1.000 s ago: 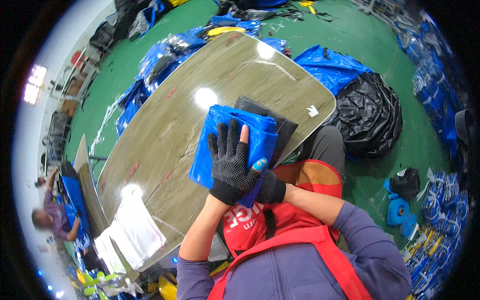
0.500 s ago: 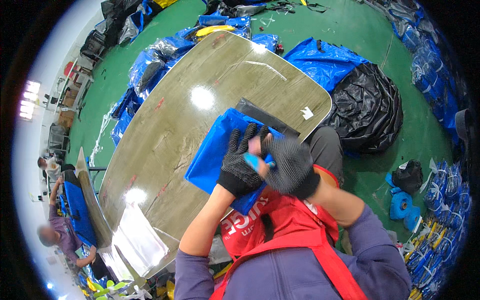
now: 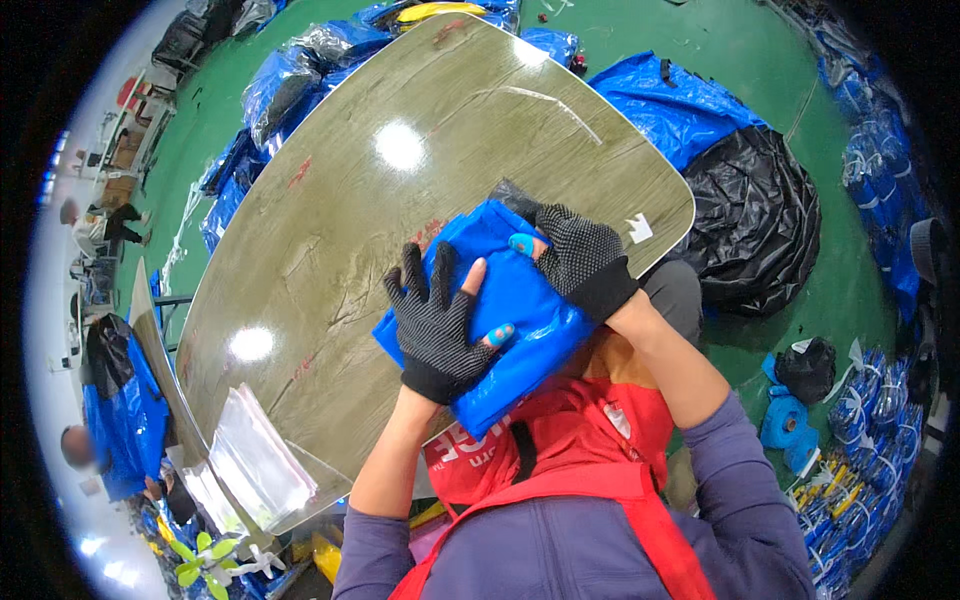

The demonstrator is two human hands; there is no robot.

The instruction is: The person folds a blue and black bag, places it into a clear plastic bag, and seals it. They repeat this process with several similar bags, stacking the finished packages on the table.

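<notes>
A folded blue plastic sheet [image 3: 525,315] lies at the near edge of the wood-patterned table [image 3: 310,230]. My left hand [image 3: 440,325], in a black dotted glove with thumb and forefinger tips bare, rests spread on its left side. Blue tape wraps the thumb. My right hand [image 3: 585,250], gloved the same way, has its fingers curled over the sheet's far right corner, its blue-taped thumb on top. Just past that corner a dark piece of sheeting [image 3: 515,198] sticks out, partly covered by the blue.
Clear plastic bags [image 3: 260,460] lie at the table's near left. A blue and black bundle [image 3: 755,220] sits on the floor at right, above blue tape rolls [image 3: 785,425]. Wrapped blue packs [image 3: 290,90] line the far left side. Another person [image 3: 80,447] works at left.
My hands have moved apart: the left is now spread flat on the blue sheet, the right has gone to its far right corner. The dark piece shows less. My view has shifted slightly.
</notes>
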